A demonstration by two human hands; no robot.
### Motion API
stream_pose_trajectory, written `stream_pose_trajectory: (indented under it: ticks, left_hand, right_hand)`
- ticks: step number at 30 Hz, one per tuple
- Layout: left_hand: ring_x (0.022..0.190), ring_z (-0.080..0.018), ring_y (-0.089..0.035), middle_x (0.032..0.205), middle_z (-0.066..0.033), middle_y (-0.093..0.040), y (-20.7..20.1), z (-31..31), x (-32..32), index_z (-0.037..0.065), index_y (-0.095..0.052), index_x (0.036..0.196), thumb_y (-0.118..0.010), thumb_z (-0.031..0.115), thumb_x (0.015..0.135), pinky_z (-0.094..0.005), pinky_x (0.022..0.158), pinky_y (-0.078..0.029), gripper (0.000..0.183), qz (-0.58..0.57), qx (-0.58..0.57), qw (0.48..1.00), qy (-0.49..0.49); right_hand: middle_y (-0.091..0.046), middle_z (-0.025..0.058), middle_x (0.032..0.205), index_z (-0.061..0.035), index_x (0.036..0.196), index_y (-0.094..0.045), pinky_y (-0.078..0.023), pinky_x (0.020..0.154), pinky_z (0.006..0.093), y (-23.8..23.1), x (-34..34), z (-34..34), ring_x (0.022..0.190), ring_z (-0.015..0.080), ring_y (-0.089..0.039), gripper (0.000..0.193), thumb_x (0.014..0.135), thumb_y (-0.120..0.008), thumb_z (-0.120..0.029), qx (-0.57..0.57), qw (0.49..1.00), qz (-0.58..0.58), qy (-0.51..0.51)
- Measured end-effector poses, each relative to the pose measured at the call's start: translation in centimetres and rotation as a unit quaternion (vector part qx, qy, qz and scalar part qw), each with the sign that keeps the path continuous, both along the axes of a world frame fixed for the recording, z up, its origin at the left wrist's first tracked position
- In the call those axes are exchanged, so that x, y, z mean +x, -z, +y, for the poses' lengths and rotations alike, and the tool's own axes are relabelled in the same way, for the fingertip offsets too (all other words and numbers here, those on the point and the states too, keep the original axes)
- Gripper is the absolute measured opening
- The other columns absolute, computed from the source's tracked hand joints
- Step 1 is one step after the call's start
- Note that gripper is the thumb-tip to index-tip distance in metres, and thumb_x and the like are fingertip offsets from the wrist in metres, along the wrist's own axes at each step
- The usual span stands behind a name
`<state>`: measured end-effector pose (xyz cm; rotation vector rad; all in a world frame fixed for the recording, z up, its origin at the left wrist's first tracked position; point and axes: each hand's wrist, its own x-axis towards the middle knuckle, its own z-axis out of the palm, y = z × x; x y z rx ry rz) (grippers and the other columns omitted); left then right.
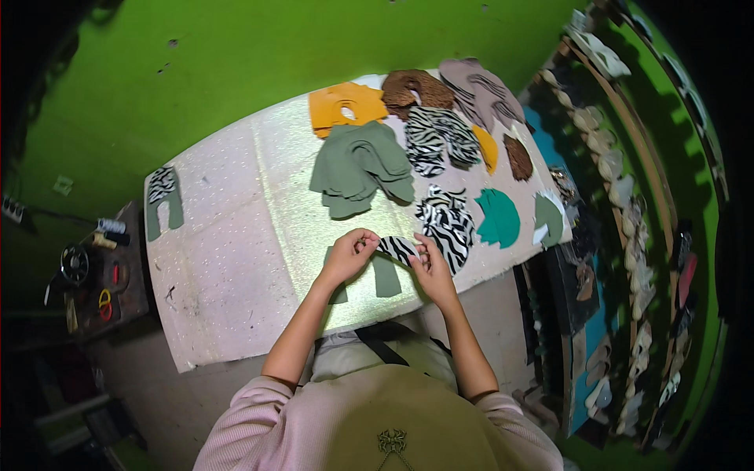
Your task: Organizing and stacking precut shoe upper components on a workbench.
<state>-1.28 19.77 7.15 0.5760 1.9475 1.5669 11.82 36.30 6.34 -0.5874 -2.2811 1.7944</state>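
Between my two hands I hold a curved zebra-print cut piece (pixel 397 249) near the table's front edge. My left hand (pixel 356 250) pinches its left end, and my right hand (pixel 429 263) grips its right end. Beneath them lies a sage-green U-shaped piece (pixel 386 280), partly hidden by my left hand and forearm. Just beyond my right hand is a loose pile of zebra-print pieces (pixel 453 234). Farther back sits a stack of sage-green pieces (pixel 363 169). At the table's left end a green U-shaped piece (pixel 175 210) lies with a zebra-print piece (pixel 162 184) on it.
Yellow (pixel 338 108), brown (pixel 416 88) and grey-mauve (pixel 481 90) stacks line the far edge of the pale table (pixel 220 259). Teal pieces (pixel 498 220) lie at right. Shoe racks (pixel 628 196) stand on the right. A small dark stand (pixel 118 271) with thread spools and scissors is at left.
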Motion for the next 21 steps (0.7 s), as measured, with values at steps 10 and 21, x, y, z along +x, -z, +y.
stream_pose_trajectory:
  ticks: [10,21]
  left_hand:
    - [0.061,-0.0029,-0.041,0.072,0.0036,-0.054,2.2,-6.3,0.0,0.001,-0.064,0.093,-0.061,0.012,0.086,-0.0184,0.056,-0.037,0.013,0.023,-0.010,0.991,-0.135]
    - [0.064,-0.0070,-0.045,0.074,0.0009,-0.056,3.1,-6.1,-1.0,0.001,-0.063,0.096,-0.062,0.015,0.084,-0.0212,0.060,-0.040,0.018,0.099,-0.078,0.979,-0.161]
  right_hand:
    - [-0.056,0.0084,0.091,-0.0045,0.115,-0.055,-0.045,0.064,0.0254,-0.1,-5.0,-4.0,0.074,0.0154,-0.053,0.029,0.086,-0.057,-0.004,0.096,0.993,0.041,-0.061]
    - [-0.056,0.0125,0.090,-0.0044,0.108,-0.058,-0.048,0.073,0.0312,1.6,-7.5,-3.7,0.078,0.0236,-0.057,0.023,0.084,-0.057,-0.003,0.156,0.981,0.065,-0.093]
